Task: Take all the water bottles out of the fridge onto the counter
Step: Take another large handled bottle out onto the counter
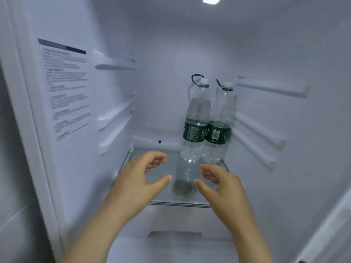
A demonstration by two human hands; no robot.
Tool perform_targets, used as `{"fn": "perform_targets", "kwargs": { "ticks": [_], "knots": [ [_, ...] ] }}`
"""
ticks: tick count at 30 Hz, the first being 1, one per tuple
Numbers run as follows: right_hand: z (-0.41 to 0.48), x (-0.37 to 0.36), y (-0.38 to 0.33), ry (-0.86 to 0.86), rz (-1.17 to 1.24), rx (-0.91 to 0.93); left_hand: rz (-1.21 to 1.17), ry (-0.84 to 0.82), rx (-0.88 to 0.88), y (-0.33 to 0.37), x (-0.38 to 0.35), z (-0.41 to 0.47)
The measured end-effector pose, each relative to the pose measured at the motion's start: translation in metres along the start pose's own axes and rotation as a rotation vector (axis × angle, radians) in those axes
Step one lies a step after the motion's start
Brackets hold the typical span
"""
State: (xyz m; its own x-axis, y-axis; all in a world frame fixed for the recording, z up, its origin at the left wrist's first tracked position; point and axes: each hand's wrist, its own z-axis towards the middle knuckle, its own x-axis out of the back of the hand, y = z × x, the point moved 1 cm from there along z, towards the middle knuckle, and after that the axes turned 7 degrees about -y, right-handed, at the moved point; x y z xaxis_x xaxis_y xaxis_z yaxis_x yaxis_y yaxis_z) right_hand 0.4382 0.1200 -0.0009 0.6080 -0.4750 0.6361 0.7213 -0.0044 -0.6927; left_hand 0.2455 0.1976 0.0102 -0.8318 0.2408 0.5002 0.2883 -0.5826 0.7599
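Bottles, two, stood inside the fridge (pixel 163 76) on the glass shelf (pixel 180 204), toward its back right corner. Left bottle (pixel 196 111) and right bottle (pixel 218 114) both rested on their bases with caps up, long axes close to vertical, necks pointing at the fridge ceiling. They stood close side by side, the left one slightly overlapping the right in view; whether they touched could not be told. Each was clear plastic with clear contents, a white cap (pixel 204 81) and a green carrying loop (pixel 196 77) at the neck. Each carried a dark green wrap label (pixel 192 132) around the lower body; print on the left one was too small to read, and a white barcode (pixel 215 133) faced the camera on the right one. No brand name was legible. A dim reflection of a bottle showed in the shelf glass in front of them. Left hand (pixel 140 175) and right hand (pixel 222 185) were both over the front half of the shelf, released, fingers loosely curved and spread, thumbs facing each other across a gap, grasping nothing and short of the bottles. A sticker (pixel 66 88) with a dark header bar and lines of blurred, unreadable text was on the left inner wall. Shelf rails (pixel 273 88) ran along both side walls. A lamp (pixel 211 0) was lit in the ceiling.
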Motion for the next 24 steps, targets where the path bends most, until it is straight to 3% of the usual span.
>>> {"fn": "perform_targets", "kwargs": {
  "ticks": [13,24],
  "knots": [
    [0.084,-0.026,0.065,-0.022,0.128,-0.098,-0.151,0.007,0.041,-0.022,-0.032,0.109],
    [0.144,-0.065,0.105,0.122,0.293,-0.26,-0.115,-0.006,0.013,-0.032,-0.062,0.206]
  ]
}}
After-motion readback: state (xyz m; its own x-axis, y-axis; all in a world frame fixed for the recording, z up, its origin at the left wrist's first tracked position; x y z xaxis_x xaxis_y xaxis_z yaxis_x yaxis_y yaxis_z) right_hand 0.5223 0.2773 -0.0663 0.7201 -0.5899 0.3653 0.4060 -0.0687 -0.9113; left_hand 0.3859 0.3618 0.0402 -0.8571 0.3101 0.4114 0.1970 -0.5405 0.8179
